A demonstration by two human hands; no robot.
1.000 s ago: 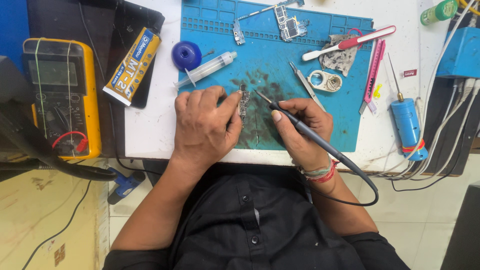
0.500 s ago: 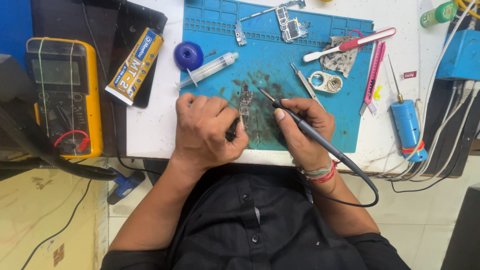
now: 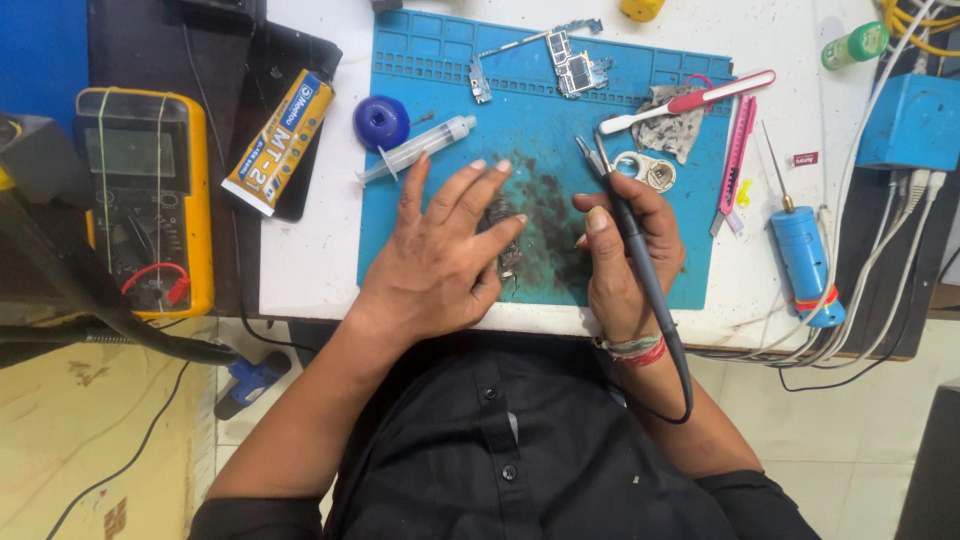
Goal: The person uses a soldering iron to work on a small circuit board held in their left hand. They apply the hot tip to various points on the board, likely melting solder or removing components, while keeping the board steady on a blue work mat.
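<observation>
My left hand [image 3: 440, 255] lies flat with fingers spread on the blue work mat [image 3: 450, 80], pressing on a small circuit board [image 3: 508, 235] that shows at its fingertips. My right hand [image 3: 625, 255] grips a dark soldering iron [image 3: 625, 225]; its tip points up and away from the board, close to the tweezers [image 3: 592, 152]. The iron's cable loops back past my wrist. A dark smudge marks the mat between my hands.
A syringe [image 3: 415, 150], a blue round cap [image 3: 381, 122], a glue tube [image 3: 280, 140] and a yellow multimeter [image 3: 145, 200] lie left. Board parts [image 3: 570, 60], a toothbrush [image 3: 690, 100], a pink knife [image 3: 736, 150], a blue tool [image 3: 805, 260] and a cabled blue box [image 3: 915, 120] sit right.
My left hand has opened flat and slid up over the board. My right hand has turned the iron's tip away from the board, pointing it up the mat.
</observation>
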